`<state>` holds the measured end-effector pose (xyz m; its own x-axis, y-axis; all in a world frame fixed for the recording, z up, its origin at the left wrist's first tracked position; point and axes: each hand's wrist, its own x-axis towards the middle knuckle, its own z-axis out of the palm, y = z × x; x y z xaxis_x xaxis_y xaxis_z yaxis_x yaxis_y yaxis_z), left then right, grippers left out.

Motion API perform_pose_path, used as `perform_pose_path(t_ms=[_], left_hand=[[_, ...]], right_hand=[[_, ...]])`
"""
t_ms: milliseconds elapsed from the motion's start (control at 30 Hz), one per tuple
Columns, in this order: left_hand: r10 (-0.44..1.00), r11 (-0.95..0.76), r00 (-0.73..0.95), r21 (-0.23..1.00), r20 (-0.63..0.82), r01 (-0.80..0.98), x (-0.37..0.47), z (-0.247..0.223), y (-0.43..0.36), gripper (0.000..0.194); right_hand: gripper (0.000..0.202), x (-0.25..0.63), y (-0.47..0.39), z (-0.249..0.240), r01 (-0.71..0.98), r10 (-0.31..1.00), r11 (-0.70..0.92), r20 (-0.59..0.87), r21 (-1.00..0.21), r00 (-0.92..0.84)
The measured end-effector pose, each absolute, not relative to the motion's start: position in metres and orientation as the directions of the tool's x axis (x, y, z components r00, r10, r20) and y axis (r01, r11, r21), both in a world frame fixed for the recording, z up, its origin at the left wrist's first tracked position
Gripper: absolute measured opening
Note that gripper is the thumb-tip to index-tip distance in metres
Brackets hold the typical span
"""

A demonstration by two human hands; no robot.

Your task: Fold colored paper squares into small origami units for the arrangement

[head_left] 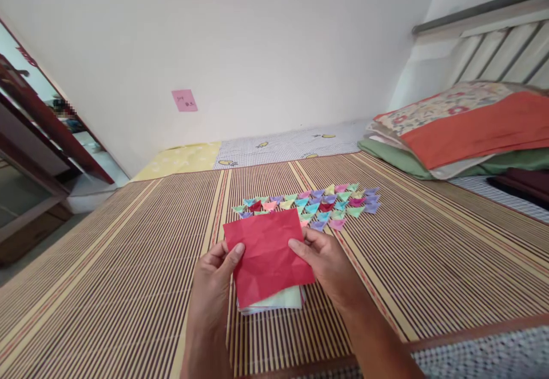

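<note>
A square sheet of red paper [269, 256] with faint creases is held up between my two hands. My left hand [217, 267] pinches its left edge, thumb on top. At the right edge, my right hand [323, 259] grips it the same way. Beneath the red sheet lies a stack of paper sheets [283, 300], pale green on top, mostly hidden. Beyond my hands, several rows of small folded paper pieces [328, 207] in many colours rest on the mat; the red sheet hides some of them.
The striped bamboo mat [141, 264] covers the bed. Folded bedding [476, 127] is piled at the right, with a dark cloth [523, 184] beside it. A pink note [184, 100] is stuck to the white wall [274, 47]. A doorway opens at the far left.
</note>
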<state>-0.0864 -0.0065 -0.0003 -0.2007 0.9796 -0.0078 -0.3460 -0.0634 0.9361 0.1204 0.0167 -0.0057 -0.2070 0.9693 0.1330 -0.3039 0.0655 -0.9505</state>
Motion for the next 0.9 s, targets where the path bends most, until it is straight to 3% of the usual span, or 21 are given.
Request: perform_pose_path(t_ms=[200, 400, 600, 900], left_hand=[[0.975, -0.09, -0.223, 0.943, 0.018, -0.319, -0.082, 0.004, -0.009, 0.043], [0.994, -0.042, -0.106, 0.997, 0.036, -0.059, -0.088, 0.009, -0.013, 0.032], [0.977, -0.097, -0.203, 0.988, 0.072, -0.118, -0.085, 0.002, -0.01, 0.026], [0.943, -0.173, -0.32, 0.957, 0.093, -0.232, -0.071, 0.005, -0.01, 0.025]], right_hand=[[0.039, 0.131, 0.018, -0.008, -0.184, 0.982, 0.153, 0.17, -0.971, -0.082], [0.035, 0.138, 0.02, -0.006, -0.078, 0.961, 0.272, 0.274, -0.959, -0.024], [0.024, 0.14, 0.02, -0.004, -0.007, 0.952, 0.305, 0.304, -0.952, 0.038], [0.03, 0.13, 0.024, -0.01, -0.023, 0.955, 0.293, 0.291, -0.956, 0.064]])
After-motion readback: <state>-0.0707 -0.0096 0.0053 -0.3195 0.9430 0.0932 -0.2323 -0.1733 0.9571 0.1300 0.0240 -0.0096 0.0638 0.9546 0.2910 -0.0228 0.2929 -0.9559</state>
